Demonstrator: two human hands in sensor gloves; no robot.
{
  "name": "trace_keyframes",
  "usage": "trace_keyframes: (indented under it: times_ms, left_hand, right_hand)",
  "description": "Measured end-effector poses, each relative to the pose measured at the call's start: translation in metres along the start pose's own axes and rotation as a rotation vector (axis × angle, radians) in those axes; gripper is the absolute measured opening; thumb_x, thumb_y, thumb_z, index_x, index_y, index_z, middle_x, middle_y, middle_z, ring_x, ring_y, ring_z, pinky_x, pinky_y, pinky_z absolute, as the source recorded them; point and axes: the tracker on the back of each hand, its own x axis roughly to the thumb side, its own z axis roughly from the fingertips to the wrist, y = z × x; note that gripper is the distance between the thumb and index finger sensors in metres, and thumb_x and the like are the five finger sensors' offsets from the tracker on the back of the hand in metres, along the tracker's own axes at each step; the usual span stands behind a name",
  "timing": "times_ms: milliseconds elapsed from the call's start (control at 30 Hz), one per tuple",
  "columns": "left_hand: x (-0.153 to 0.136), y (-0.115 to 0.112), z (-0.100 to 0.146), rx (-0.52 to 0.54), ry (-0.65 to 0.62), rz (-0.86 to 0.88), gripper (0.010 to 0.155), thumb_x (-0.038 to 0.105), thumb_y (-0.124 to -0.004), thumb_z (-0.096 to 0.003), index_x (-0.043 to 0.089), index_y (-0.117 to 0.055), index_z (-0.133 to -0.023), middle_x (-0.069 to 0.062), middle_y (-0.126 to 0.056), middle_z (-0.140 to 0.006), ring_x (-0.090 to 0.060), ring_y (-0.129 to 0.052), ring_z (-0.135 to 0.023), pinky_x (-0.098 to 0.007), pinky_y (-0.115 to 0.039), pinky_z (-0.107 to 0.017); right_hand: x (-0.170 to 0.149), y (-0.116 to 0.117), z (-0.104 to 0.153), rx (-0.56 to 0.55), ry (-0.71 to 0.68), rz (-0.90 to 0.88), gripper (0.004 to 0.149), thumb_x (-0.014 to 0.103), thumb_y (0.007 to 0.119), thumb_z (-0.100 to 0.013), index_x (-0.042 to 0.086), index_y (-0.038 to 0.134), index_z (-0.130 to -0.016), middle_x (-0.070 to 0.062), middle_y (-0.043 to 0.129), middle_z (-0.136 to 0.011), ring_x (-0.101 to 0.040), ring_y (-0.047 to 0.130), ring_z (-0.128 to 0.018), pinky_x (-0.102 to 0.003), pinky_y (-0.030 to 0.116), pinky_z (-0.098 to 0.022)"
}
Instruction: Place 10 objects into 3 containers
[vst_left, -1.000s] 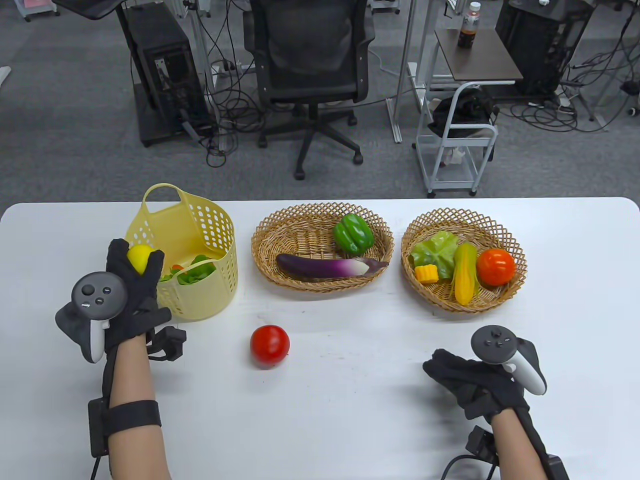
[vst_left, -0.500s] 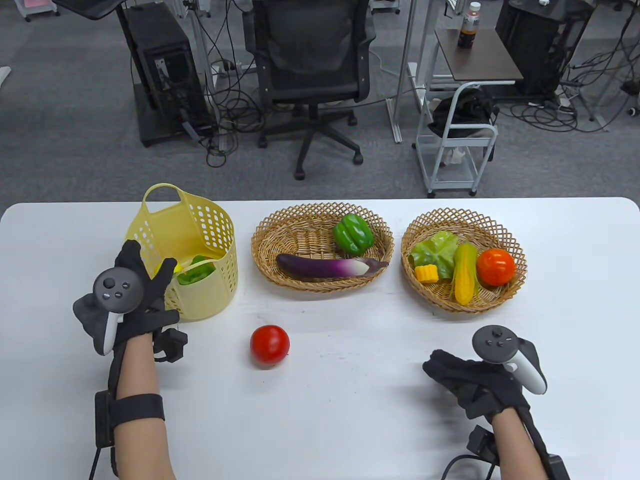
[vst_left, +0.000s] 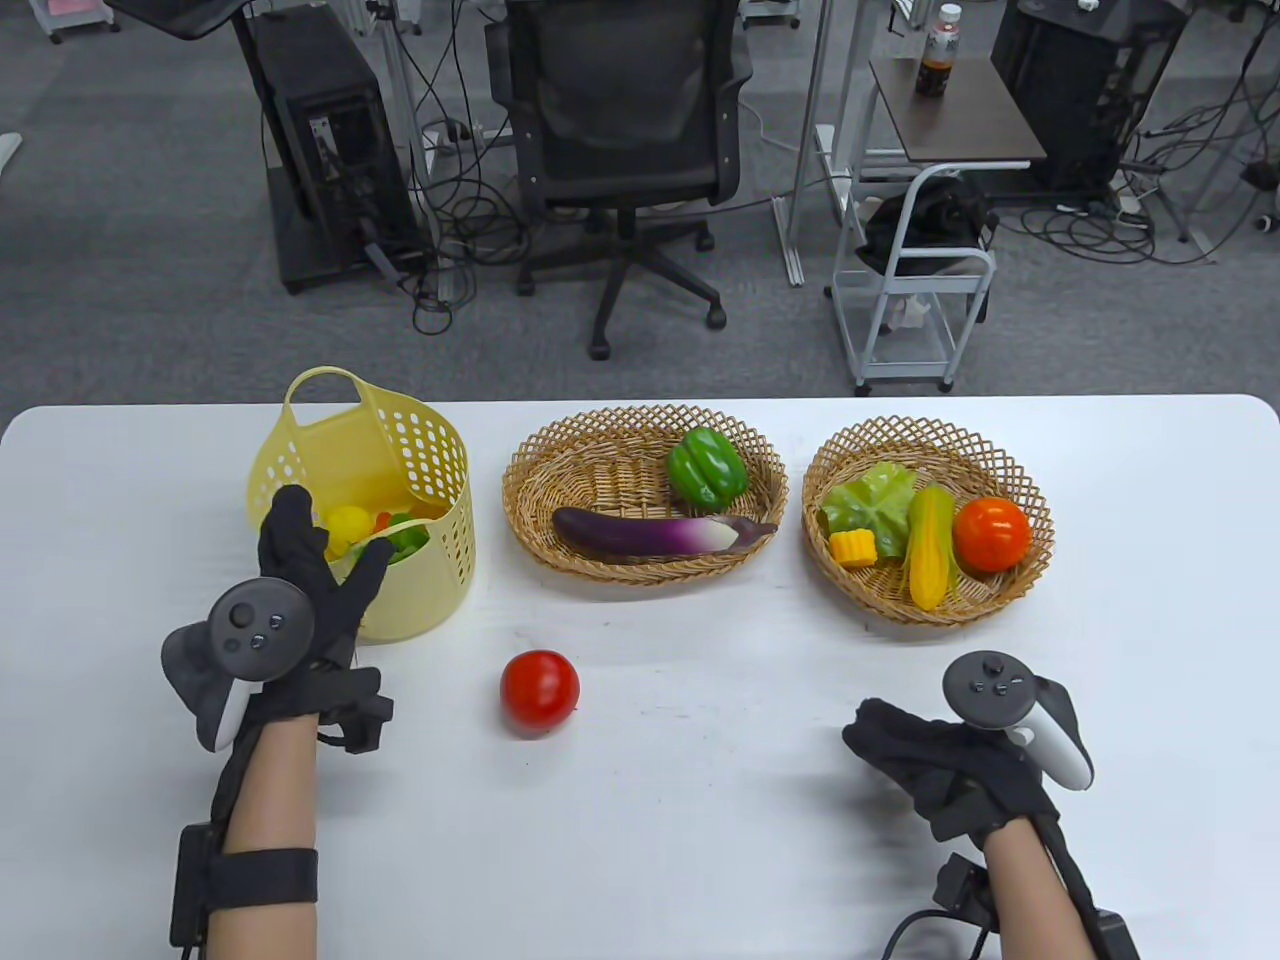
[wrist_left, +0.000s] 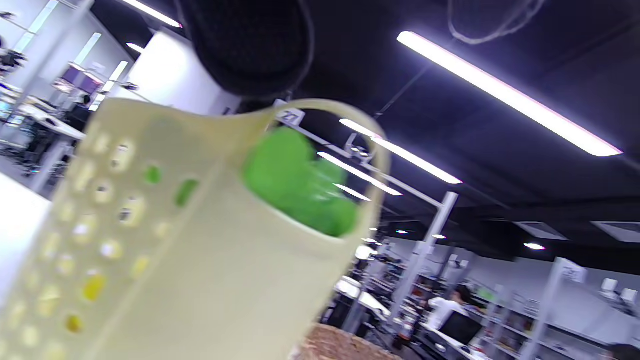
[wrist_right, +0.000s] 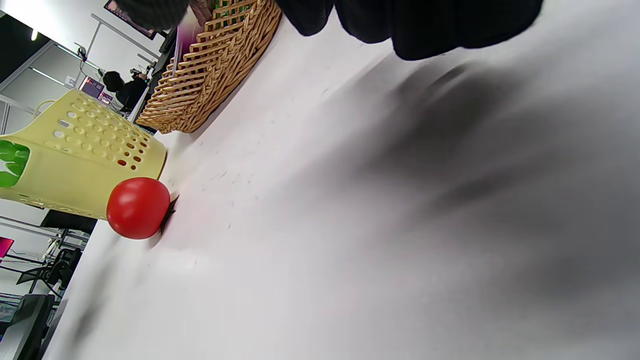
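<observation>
- On the white tabletop (vst_left: 700, 850) in the table view, the left hand (vst_left: 300, 610) hangs at the near rim of the yellow plastic basket (vst_left: 420, 590), fingers spread and holding nothing. Inside that basket lie a yellow lemon (vst_left: 347, 524) and green leafy pieces (vst_left: 405, 535). The middle wicker basket (vst_left: 570, 470) holds a green pepper (vst_left: 706, 467) and a purple eggplant (vst_left: 650, 530) lying across its front. The right wicker basket (vst_left: 1010, 470) holds a lettuce leaf (vst_left: 868, 500), a small corn piece (vst_left: 853, 547), a yellow corn cob (vst_left: 930, 550) and an orange-red tomato (vst_left: 991, 534). A red tomato (vst_left: 539, 692) sits alone on the tabletop, in front of the gap between the yellow basket and the middle basket, apart from both hands. The right hand (vst_left: 950, 770) rests on the tabletop near the right front, fingers loosely curled, gripping nothing.
- From the left wrist view, blurred and tilted, the yellow basket's holed wall (wrist_left: 150, 250) fills the lower left, with green leaves (wrist_left: 300, 185) showing through its handle loop. One dark gloved fingertip (wrist_left: 250, 45) hangs in at the top, clear of the basket.
- Across the right wrist view, turned on its side, gloved fingers (wrist_right: 440, 25) sit at the top edge over bare tabletop (wrist_right: 375, 225). The red tomato (wrist_right: 137, 207) lies just beside the yellow basket (wrist_right: 85, 155), with the middle wicker basket (wrist_right: 215, 70) beyond.
</observation>
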Motion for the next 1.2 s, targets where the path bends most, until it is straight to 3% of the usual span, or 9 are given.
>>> trace_keyframes:
  times_ms: [167,233,300,400,600,833,1000,1167,1200]
  left_hand:
    - [0.033,-0.012,0.023,-0.028,-0.179,-0.081,0.083,0.065,-0.061,-0.0603,0.017,-0.027,-0.117,-0.015,-0.051,-0.117,-0.026,-0.084,-0.094,-0.021,-0.087,-0.044]
    - [0.043,-0.023,0.028,-0.099,-0.202,-0.05,0.082,0.066,-0.063,-0.0595,0.017,-0.03,-0.118,-0.015,-0.054,-0.116,-0.027,-0.086,-0.093,-0.022,-0.087,-0.043]
    - [0.051,-0.038,0.029,-0.24,-0.2,-0.033,0.083,0.067,-0.064,-0.0588,0.017,-0.034,-0.118,-0.016,-0.055,-0.116,-0.029,-0.086,-0.093,-0.023,-0.088,-0.042]
    - [0.055,-0.059,0.027,-0.407,-0.178,-0.026,0.084,0.068,-0.063,-0.0587,0.017,-0.033,-0.119,-0.02,-0.053,-0.117,-0.032,-0.085,-0.094,-0.023,-0.088,-0.042]
    - [0.051,-0.103,0.021,-0.579,-0.071,-0.033,0.088,0.069,-0.064,-0.0584,0.015,-0.029,-0.119,-0.026,-0.051,-0.116,-0.037,-0.084,-0.094,-0.021,-0.088,-0.041]
    - [0.038,-0.138,0.013,-0.813,0.091,-0.063,0.095,0.072,-0.064,-0.0574,0.012,-0.026,-0.12,-0.036,-0.045,-0.115,-0.051,-0.076,-0.096,-0.028,-0.087,-0.044]
    - [0.036,-0.155,0.012,-0.901,0.128,-0.109,0.096,0.073,-0.063,-0.0575,0.011,-0.024,-0.12,-0.037,-0.044,-0.115,-0.053,-0.074,-0.096,-0.036,-0.086,-0.05]
    - [0.035,-0.171,0.016,-0.941,0.145,-0.159,0.098,0.072,-0.065,-0.0569,0.007,-0.026,-0.119,-0.036,-0.048,-0.113,-0.049,-0.074,-0.096,-0.037,-0.086,-0.051]
    - [0.035,-0.173,0.017,-0.909,0.131,-0.201,0.097,0.071,-0.066,-0.0568,0.007,-0.027,-0.119,-0.035,-0.049,-0.113,-0.047,-0.075,-0.094,-0.036,-0.086,-0.051]
  right_hand:
    - [0.0,0.001,-0.001,0.014,-0.021,-0.011,0.08,0.057,0.055,-0.061,0.002,0.037,-0.116,-0.036,0.04,-0.117,-0.061,0.055,-0.095,-0.067,0.057,-0.065]
    - [0.0,0.001,-0.001,0.013,-0.02,-0.012,0.08,0.057,0.056,-0.061,0.002,0.037,-0.116,-0.036,0.041,-0.117,-0.061,0.055,-0.095,-0.067,0.057,-0.065]
    - [0.0,0.001,-0.001,0.015,-0.024,-0.014,0.08,0.057,0.056,-0.061,0.002,0.037,-0.116,-0.036,0.04,-0.117,-0.061,0.055,-0.095,-0.067,0.057,-0.065]
    - [0.001,0.0,0.0,0.013,-0.031,-0.015,0.08,0.057,0.056,-0.061,0.002,0.037,-0.116,-0.036,0.041,-0.116,-0.061,0.055,-0.095,-0.067,0.057,-0.065]
    - [0.003,-0.003,0.004,-0.002,-0.061,-0.023,0.08,0.057,0.056,-0.061,0.001,0.038,-0.116,-0.036,0.041,-0.116,-0.062,0.056,-0.095,-0.067,0.057,-0.065]
    - [0.003,-0.005,0.005,-0.006,-0.066,-0.029,0.08,0.057,0.056,-0.061,0.001,0.038,-0.116,-0.036,0.041,-0.116,-0.062,0.056,-0.094,-0.068,0.057,-0.064]
    - [0.002,-0.005,0.005,-0.009,-0.071,-0.029,0.08,0.057,0.056,-0.061,0.001,0.038,-0.116,-0.036,0.041,-0.116,-0.062,0.056,-0.094,-0.068,0.057,-0.064]
    - [0.002,-0.006,0.005,-0.008,-0.072,-0.028,0.081,0.057,0.056,-0.061,0.0,0.037,-0.115,-0.036,0.042,-0.116,-0.062,0.056,-0.094,-0.067,0.057,-0.064]
    - [0.002,-0.006,0.005,-0.008,-0.071,-0.026,0.081,0.057,0.056,-0.061,-0.001,0.037,-0.115,-0.037,0.041,-0.116,-0.061,0.056,-0.094,-0.067,0.057,-0.064]
